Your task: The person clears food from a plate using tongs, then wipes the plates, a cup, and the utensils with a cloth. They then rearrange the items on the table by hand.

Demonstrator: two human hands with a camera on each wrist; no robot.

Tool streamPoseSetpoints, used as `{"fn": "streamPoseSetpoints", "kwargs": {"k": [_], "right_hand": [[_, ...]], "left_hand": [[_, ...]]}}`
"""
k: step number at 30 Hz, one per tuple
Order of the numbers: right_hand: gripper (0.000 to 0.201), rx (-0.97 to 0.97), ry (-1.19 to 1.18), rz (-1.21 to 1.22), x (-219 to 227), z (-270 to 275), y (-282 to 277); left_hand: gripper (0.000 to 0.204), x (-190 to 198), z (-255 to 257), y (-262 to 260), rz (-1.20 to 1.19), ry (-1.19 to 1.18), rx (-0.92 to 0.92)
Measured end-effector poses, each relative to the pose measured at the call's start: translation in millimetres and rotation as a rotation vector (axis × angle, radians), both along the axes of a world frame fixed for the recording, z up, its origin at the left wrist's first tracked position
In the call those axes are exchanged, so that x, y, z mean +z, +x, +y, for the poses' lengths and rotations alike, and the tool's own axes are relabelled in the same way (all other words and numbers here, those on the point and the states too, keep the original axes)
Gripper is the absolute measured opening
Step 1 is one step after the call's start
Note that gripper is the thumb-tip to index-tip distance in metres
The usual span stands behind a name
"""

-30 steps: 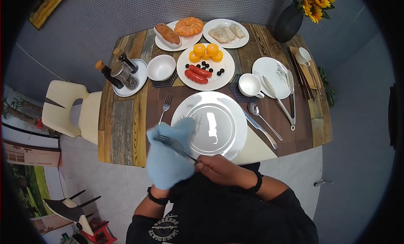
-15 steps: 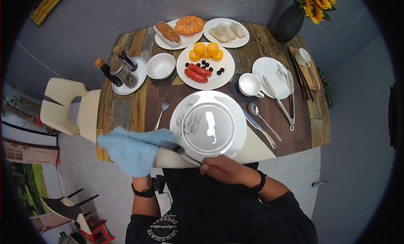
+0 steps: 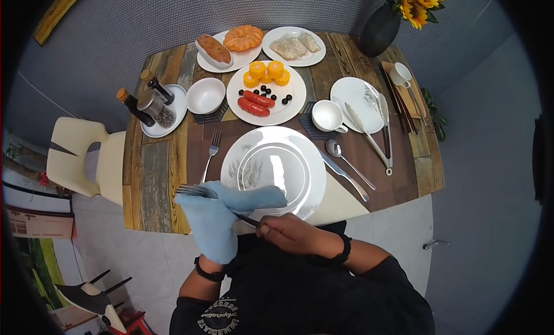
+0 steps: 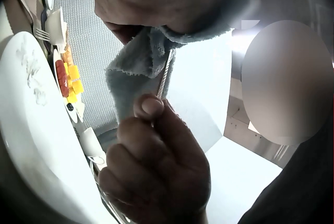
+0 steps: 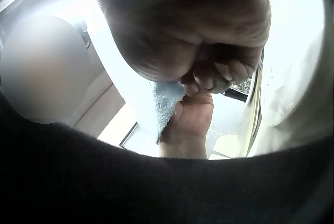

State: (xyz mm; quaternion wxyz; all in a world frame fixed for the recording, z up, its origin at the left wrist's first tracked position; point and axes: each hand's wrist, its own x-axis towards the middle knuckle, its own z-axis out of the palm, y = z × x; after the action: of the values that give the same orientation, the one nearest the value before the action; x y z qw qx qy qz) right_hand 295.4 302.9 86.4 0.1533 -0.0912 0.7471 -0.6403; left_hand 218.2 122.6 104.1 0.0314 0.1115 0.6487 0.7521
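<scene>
My right hand [image 3: 291, 234] pinches the handle end of a metal fork [image 3: 193, 190] between thumb and fingers, over the near rim of a large white plate [image 3: 314, 167]. A light blue cloth [image 3: 210, 231] drapes over my left hand, hiding it in the head view, and folds across the fork's middle. The tines stick out to the left, above the cloth. In the left wrist view, my left hand [image 4: 167, 2] grips the cloth around the fork, with the right hand's fingertips close below.
A second fork [image 3: 212, 153] lies left of the plate; a knife [image 3: 346, 178] and spoon [image 3: 352, 162] lie right. Beyond are a cup [image 3: 328, 115], a bowl [image 3: 206, 95], tongs [image 3: 375, 144] on a plate, plates of food and a tray [image 3: 151, 132] with bottles.
The cloth-covered left hand swung out left along the fork, then came back right. The cloth now folds over the fork, one end lying over the plate. The right hand keeps holding the handle.
</scene>
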Motion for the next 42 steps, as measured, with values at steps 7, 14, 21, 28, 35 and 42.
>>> {"fn": "streamPoseSetpoints", "kwargs": {"k": [7, 14, 21, 28, 35, 42], "right_hand": [[0.025, -0.082, -0.02, 0.302, -10, -4, -3], [0.023, 0.069, 0.084, 0.104, 1, 0, -2], [0.027, -0.075, -0.019, 0.163, -7, 1, -4], [0.017, -0.428, 0.004, 0.17, 12, 17, 6], [0.012, -0.29, -0.021, 0.446, 1, 15, 1], [0.022, -0.51, -0.099, 0.399, 23, 28, 3]], "left_hand": [[0.034, -20, 12, 21, 0.206, -0.817, 0.151], [0.032, 20, -7, 1, 0.332, -0.99, 0.101], [0.009, -5, 6, 14, 0.602, -0.853, -0.225], [0.007, -45, -3, 9, -0.008, -0.57, 0.045], [0.011, -34, 8, 26, 0.575, -0.929, -0.31], [0.01, -18, 0, 29, 0.44, -0.985, -0.45]]}}
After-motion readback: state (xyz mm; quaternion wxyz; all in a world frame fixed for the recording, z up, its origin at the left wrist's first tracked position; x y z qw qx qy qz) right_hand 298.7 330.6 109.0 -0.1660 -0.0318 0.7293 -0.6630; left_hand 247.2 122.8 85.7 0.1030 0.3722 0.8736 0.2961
